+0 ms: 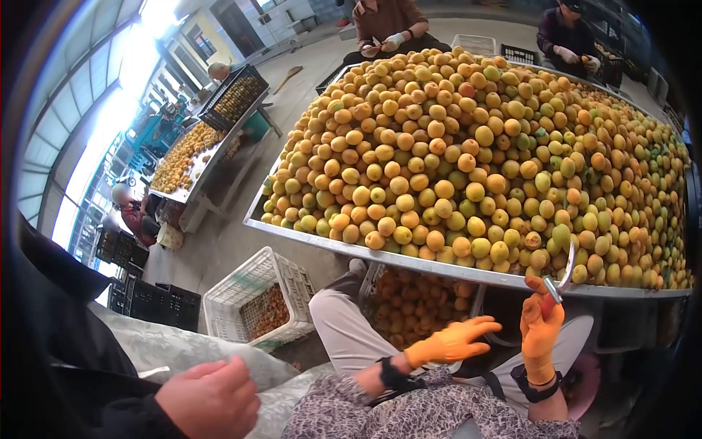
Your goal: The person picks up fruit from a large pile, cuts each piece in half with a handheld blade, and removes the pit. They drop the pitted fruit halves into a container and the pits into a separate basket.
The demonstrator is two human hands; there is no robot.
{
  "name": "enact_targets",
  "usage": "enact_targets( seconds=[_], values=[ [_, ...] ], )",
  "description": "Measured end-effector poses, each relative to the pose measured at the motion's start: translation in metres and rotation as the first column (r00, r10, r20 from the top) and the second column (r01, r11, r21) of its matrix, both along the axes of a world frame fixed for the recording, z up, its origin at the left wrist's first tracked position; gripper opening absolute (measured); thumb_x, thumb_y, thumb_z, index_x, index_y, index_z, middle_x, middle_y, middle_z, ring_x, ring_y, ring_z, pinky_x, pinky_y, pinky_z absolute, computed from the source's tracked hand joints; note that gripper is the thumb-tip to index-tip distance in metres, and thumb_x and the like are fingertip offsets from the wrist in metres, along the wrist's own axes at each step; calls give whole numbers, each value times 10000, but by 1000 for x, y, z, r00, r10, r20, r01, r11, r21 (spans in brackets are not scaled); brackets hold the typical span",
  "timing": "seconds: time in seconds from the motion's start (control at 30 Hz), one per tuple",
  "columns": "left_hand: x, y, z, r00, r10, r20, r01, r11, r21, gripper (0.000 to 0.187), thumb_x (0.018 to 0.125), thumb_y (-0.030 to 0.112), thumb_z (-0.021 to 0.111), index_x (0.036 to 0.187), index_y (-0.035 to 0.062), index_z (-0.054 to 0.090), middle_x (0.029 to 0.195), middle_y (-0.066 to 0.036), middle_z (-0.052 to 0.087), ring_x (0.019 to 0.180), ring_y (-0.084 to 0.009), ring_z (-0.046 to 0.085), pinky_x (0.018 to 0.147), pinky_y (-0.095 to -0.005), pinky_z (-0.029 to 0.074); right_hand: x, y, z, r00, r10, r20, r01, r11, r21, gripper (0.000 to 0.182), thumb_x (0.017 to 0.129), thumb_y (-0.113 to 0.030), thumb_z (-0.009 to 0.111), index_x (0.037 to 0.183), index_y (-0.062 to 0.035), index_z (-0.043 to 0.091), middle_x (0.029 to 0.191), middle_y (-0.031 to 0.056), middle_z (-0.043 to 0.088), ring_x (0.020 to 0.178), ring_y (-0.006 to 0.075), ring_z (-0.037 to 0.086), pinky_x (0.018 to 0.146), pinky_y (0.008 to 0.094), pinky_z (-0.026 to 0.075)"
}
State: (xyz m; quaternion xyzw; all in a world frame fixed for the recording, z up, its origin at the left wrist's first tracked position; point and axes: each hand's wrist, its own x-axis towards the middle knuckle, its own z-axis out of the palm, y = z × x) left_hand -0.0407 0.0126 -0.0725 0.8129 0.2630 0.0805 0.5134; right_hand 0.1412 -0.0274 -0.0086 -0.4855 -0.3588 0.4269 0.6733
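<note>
My left hand (455,342), in an orange glove, reaches across my lap with fingers stretched out and nothing in it. In its orange glove, my right hand (540,336) is wrapped round the red handle of a small curved knife (568,265). The hooked blade points up, close to the table's metal rim (380,257). Beyond it rises a big heap of yellow-orange apricots (439,168), some greenish. Under the rim, between my knees, is a crate of orange fruit (424,304), partly hidden by my left hand.
A white plastic basket (267,311) with brownish bits inside stands left on the floor. Another person's bare hand (208,399) is close at lower left. Two gloved co-workers sit across the heap. A second fruit table (201,172), a black crate (234,97) and stacked black crates (162,304) stand further left.
</note>
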Motion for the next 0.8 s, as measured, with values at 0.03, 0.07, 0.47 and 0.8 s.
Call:
enact_targets(
  seconds=[0.03, 0.07, 0.47, 0.8],
  values=[
    [-15, 2, 1, 997, 77, -18, -78, 997, -17, 489, 893, 250, 599, 1360, 165, 481, 1436, -172, 426, 1231, -372, 508, 1020, -421, 427, 3, -2, 0, 1000, 3, -20, -3, 1000, 1, 364, 893, -104, 690, 1184, 73, 562, 672, -105, 347, 547, -14, 321, 471, 149, 210],
    [-30, 7, 10, 980, 194, 44, -193, 981, -26, 434, 862, 194, 627, 1284, 122, 552, 1337, -147, 525, 1177, -312, 559, 980, -385, 458, 6, -2, -3, 1000, -4, -26, 4, 1000, -5, 364, 893, -104, 690, 1184, 73, 562, 672, -105, 347, 547, -14, 321, 471, 149, 210],
    [-139, 135, 8, 373, 914, 162, -769, 206, 606, 413, 857, 258, 683, 1213, 71, 593, 1120, -141, 613, 933, -288, 621, 834, -381, 497, 2, -24, -5, 990, 71, -123, -89, 985, -148, 283, 932, -142, 645, 1158, 7, 560, 689, -112, 371, 550, -16, 324, 466, 155, 193],
    [-94, 128, 62, 517, 847, -125, -347, 340, 874, 435, 835, 210, 664, 1226, 60, 547, 1046, -151, 617, 949, -311, 632, 784, -389, 516, 0, -48, 17, 999, -10, 38, 9, 1000, 9, 361, 962, -422, 564, 990, -75, 467, 700, -38, 430, 540, 15, 322, 460, 179, 222]
  ],
)
